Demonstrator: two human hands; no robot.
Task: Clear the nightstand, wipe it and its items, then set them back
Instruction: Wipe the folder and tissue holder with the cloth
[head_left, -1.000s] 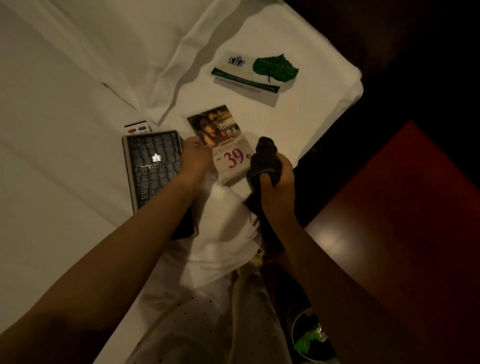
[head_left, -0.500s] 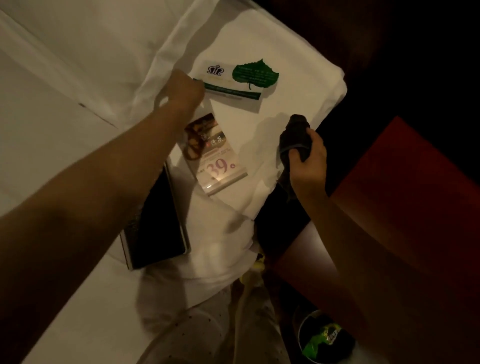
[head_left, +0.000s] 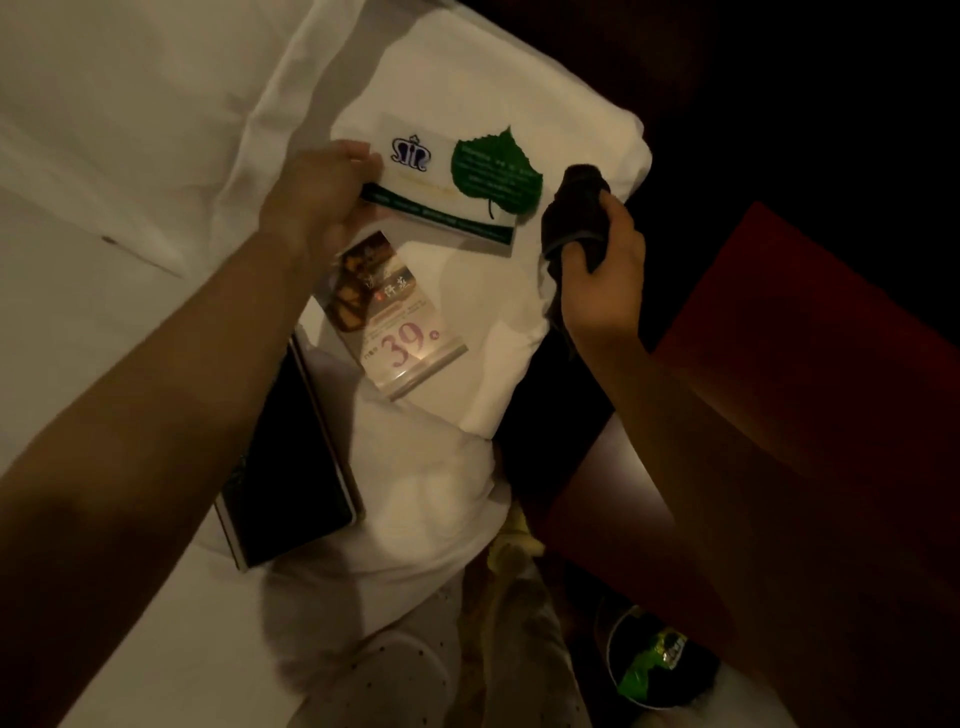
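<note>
My left hand (head_left: 319, 197) grips the left end of a clear stand with a green leaf card (head_left: 467, 179), which is lifted slightly off the white bed (head_left: 130, 130). My right hand (head_left: 605, 270) is closed around a dark cloth (head_left: 574, 208), held just right of the leaf card. A price card printed "39" (head_left: 395, 322) lies flat on the bed below the leaf card. A black folder (head_left: 291, 467) lies on the bed, partly under my left forearm. The red-brown nightstand (head_left: 779, 389) is at the right.
A dark bin holding a green wrapper (head_left: 657, 662) stands on the floor at the bottom right. The gap between the bed and the nightstand is dark. Pillows cover the upper left of the bed.
My left hand moved from the folder up to the leaf card and took hold of it. My right hand with the cloth moved up and right, toward the card.
</note>
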